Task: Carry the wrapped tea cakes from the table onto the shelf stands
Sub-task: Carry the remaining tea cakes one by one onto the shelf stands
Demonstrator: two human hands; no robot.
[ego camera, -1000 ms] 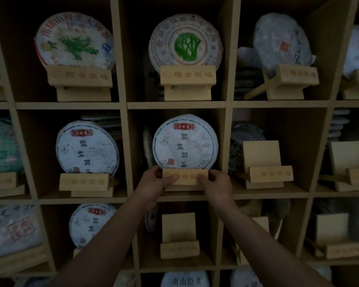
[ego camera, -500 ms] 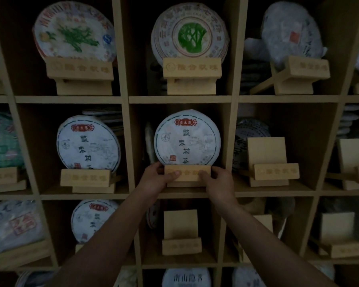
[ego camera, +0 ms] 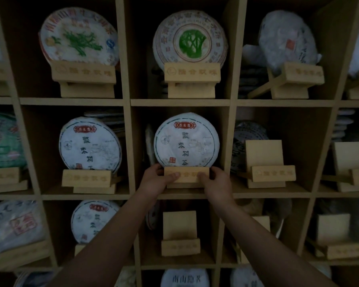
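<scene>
The lower edge of the cake is hidden behind the stand gripped at both ends. The fingers of the left hand and right hand behind the stand are concealed; only the thumbs are seen on its front. Its printed lettering is partly covered by the thumbs and too dim to be read. Left of the grip, a thin cake is mostly hidden by the divider. Below the grip, a bottom cake is cut off by the frame edge. Far left, a green cake is blurred and cropped.
</scene>
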